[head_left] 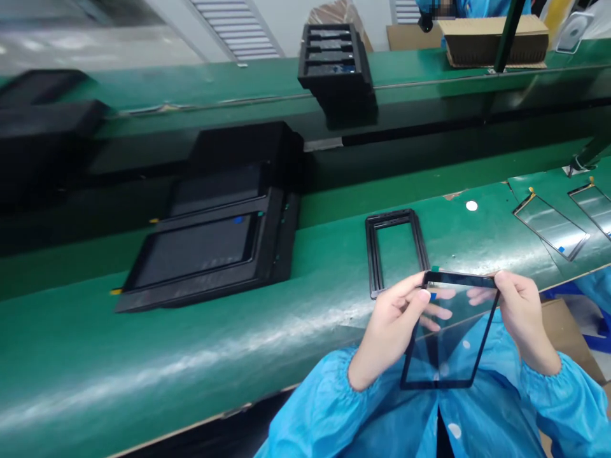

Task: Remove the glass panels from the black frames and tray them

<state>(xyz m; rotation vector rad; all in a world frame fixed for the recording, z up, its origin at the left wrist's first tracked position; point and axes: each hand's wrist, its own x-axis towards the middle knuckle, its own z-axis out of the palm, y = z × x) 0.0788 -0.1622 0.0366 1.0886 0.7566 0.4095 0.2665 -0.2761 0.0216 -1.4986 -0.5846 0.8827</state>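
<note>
A clear glass panel with a black border is held tilted above my lap, close to the green bench's front edge. My left hand pinches its upper left corner, thumb on top beside a small blue tab. My right hand grips the upper right corner, its fingers showing through the glass. On the bench just beyond the panel lies an empty black rectangular frame.
A stack of black trays holding dark screens sits at left on the green bench. Another black tray stack rides the far conveyor. Clear films lie at right. A cardboard box and a person in blue are beyond.
</note>
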